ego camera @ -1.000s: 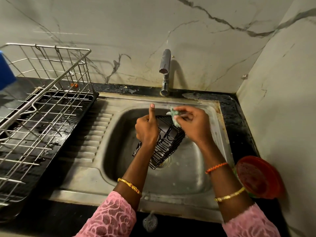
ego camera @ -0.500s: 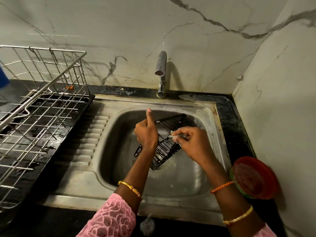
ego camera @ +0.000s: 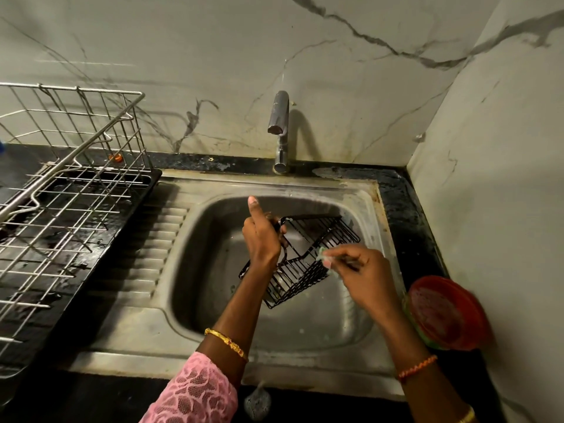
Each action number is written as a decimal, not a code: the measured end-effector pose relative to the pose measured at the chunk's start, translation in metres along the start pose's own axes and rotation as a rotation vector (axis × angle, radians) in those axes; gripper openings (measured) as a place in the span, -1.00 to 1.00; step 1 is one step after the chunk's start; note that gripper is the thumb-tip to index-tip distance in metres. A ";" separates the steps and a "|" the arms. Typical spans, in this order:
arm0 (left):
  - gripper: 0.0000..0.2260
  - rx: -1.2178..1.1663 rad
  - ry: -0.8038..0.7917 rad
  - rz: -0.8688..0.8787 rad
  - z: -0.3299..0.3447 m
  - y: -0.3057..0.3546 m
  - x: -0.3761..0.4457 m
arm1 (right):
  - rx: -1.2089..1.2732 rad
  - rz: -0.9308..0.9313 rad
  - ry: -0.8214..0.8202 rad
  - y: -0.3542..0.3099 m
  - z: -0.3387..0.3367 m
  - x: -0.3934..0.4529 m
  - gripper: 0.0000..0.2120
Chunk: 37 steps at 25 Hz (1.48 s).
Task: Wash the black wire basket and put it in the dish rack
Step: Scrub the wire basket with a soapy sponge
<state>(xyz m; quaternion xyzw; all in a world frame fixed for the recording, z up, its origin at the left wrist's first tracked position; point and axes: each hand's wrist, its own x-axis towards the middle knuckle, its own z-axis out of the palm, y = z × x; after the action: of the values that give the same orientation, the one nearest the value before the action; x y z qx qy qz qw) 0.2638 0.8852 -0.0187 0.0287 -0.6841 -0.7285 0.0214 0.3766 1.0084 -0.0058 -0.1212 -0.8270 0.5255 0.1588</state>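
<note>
The washing step is going on. The black wire basket (ego camera: 308, 254) is held tilted over the bowl of the sink (ego camera: 213, 300), in the middle of the picture. The left hand (ego camera: 262, 236) grips the basket's left edge, with its first finger sticking straight up. The right hand (ego camera: 363, 276) pinches a small pale green scrubber (ego camera: 324, 254) and presses it on the basket's right side. The scrubber is a bit blurry, so it may be a sponge or a cloth; I cannot tell which.

No water is coming out of the tap (ego camera: 279, 126) at the far side of the sink. So I think the basket is being scrubbed and has not been rinsed yet. The job looks about half done.

The next move will likely need the scrubber rubbed over the rest of the wires. Then the tap has to be turned on to rinse the basket. After that the basket has to go far to the left, into the dish rack (ego camera: 70, 190). The wires are thin and wet, so the grip must be firm or the basket could slip.

The sink is shiny metal with ridges on its left side for draining. It sits in a dark counter (ego camera: 409, 209). The silver dish rack stands on a black tray (ego camera: 100, 239) at the left. A red bowl (ego camera: 445, 312) sits on the counter just right of the sink. The walls behind and to the right are pale with dark wavy lines like marble
</note>
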 end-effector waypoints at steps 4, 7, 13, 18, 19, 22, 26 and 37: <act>-0.38 0.038 -0.039 0.050 0.000 0.001 -0.006 | -0.010 -0.236 0.022 -0.032 0.027 0.026 -0.82; -0.32 0.035 -0.010 0.005 -0.004 -0.004 -0.002 | -0.170 -0.354 -0.144 -0.045 0.058 0.036 -0.77; -0.36 0.061 0.064 -0.057 -0.015 0.003 -0.006 | -0.077 -0.159 -0.001 -0.018 0.059 0.054 -0.76; -0.56 0.007 0.110 -0.071 -0.030 -0.005 -0.006 | -0.214 0.077 0.076 0.015 0.039 0.079 -0.80; -0.53 0.041 0.100 -0.044 -0.031 -0.006 -0.006 | -0.205 0.056 0.057 0.009 0.042 0.077 -0.80; -0.49 0.106 0.074 0.021 -0.029 -0.006 -0.010 | -0.147 -0.167 -0.065 -0.021 0.070 0.051 -0.80; -0.47 0.087 0.105 0.010 -0.033 -0.009 -0.012 | -0.179 -0.186 -0.012 -0.010 0.069 0.054 -0.78; -0.47 0.009 0.201 0.026 -0.032 -0.016 -0.012 | -0.230 -0.217 -0.095 -0.025 0.060 0.008 -0.85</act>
<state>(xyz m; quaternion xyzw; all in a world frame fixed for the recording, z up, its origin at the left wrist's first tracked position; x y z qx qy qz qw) 0.2785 0.8551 -0.0361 0.0927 -0.6820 -0.7186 0.0993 0.3454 0.9508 -0.0062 -0.0236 -0.8965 0.4123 0.1604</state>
